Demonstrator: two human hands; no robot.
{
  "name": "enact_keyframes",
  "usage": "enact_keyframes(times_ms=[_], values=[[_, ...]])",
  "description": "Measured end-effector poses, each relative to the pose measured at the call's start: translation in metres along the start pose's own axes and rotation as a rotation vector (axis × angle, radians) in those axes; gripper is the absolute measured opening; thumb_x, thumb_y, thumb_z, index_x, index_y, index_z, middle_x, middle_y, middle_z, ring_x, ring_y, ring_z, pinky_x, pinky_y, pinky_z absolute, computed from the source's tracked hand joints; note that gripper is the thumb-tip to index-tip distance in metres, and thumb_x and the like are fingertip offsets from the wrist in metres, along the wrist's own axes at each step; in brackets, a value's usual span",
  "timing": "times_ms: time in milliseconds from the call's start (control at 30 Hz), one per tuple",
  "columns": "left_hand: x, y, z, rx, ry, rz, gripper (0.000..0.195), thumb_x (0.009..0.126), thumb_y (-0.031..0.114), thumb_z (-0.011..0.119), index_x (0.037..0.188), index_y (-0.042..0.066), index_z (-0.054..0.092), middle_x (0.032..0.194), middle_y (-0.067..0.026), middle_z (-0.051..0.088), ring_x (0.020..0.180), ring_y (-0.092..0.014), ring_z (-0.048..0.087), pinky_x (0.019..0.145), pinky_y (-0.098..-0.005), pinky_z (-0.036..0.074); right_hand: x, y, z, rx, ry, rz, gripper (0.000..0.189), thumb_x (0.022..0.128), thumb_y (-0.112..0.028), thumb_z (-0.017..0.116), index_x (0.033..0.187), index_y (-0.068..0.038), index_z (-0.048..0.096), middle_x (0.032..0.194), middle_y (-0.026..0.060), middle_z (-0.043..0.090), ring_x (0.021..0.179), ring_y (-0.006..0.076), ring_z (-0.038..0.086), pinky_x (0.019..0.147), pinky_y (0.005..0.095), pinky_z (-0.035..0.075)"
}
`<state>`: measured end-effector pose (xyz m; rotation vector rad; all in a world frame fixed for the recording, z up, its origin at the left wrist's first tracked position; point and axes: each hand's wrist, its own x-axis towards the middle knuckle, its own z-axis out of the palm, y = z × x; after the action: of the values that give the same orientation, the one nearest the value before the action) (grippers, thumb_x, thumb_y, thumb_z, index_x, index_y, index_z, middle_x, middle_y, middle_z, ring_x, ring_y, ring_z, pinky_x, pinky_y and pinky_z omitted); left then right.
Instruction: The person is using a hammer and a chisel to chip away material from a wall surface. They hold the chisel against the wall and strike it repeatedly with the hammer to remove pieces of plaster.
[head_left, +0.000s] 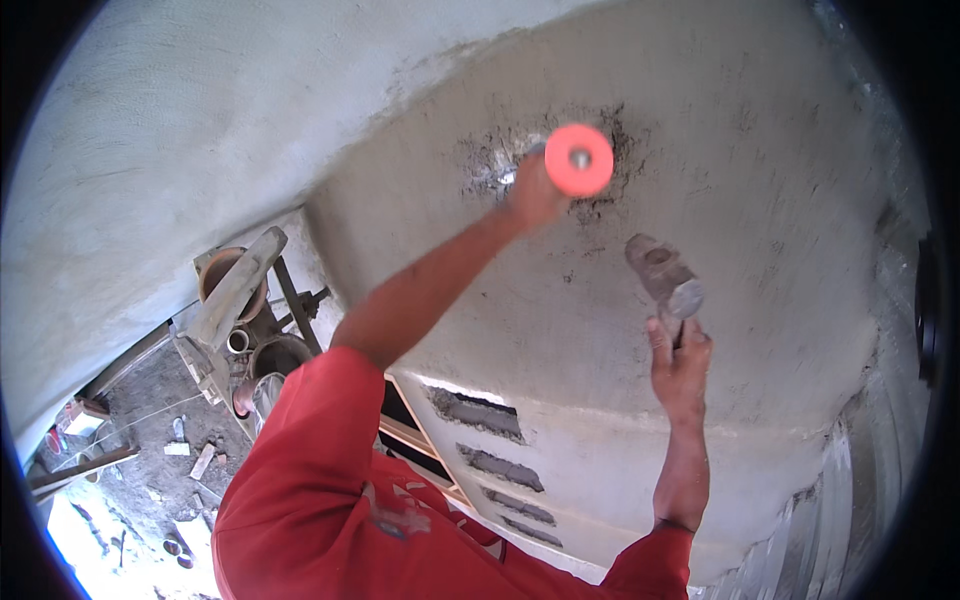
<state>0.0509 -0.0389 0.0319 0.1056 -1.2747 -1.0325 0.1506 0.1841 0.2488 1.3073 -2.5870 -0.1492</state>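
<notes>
My left hand (536, 193) is raised against the grey plastered wall (450, 262), closed around a tool with a round red hand guard (594, 178), probably a chisel; the guard hides most of its shaft. Around it the plaster is chipped, and a small bright hole (507, 178) shows just left of the hand. Lower and to the right, my right hand (681, 371) grips the short handle of a club hammer (664, 274). The hammer's head stands above the fingers, apart from the red guard and the chisel end.
At the left are a worn wooden beam (244, 281), a round container (279, 356) and a metal frame. Far below, rubble (202, 460) lies on the ground. Several rectangular recesses (480, 415) cut the lower wall. Ribbed sheeting (817, 517) borders the lower right.
</notes>
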Motion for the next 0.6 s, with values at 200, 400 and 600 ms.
enact_keyframes(times_ms=[200,400,600], values=[[0.052,-0.049,-0.007,-0.132,-0.197,-0.455,0.029,0.082,0.024,0.069,0.106,0.010,0.062,0.095,-0.0081,0.067,0.087,-0.027,0.064,0.079,-0.0372,0.050,0.032,-0.005,-0.026,0.155,0.158,-0.087,0.042,0.093,-0.040,0.058,0.107,-0.001,0.059,0.067,0.0003,0.054,0.056,0.0088,0.049,0.050,0.0252,0.040],[0.039,-0.033,-0.022,-0.172,-0.255,-0.523,0.037,0.083,0.027,0.068,0.115,0.010,0.058,0.107,-0.0085,0.065,0.099,-0.025,0.062,0.086,-0.0365,0.049,0.064,-0.067,-0.059,0.327,0.334,-0.106,0.038,0.094,-0.037,0.057,0.107,-0.001,0.058,0.066,-0.0012,0.051,0.055,0.0052,0.045,0.048,0.0215,0.035],[0.026,-0.030,-0.006,0.071,-0.196,-0.242,0.036,0.084,0.029,0.064,0.116,0.012,0.057,0.105,-0.0109,0.065,0.097,-0.030,0.062,0.085,-0.0408,0.051,0.129,-0.061,-0.013,-0.245,0.340,-0.341,0.046,0.097,-0.040,0.047,0.114,0.002,0.056,0.077,0.0101,0.057,0.068,0.0182,0.055,0.063,0.0317,0.045]])
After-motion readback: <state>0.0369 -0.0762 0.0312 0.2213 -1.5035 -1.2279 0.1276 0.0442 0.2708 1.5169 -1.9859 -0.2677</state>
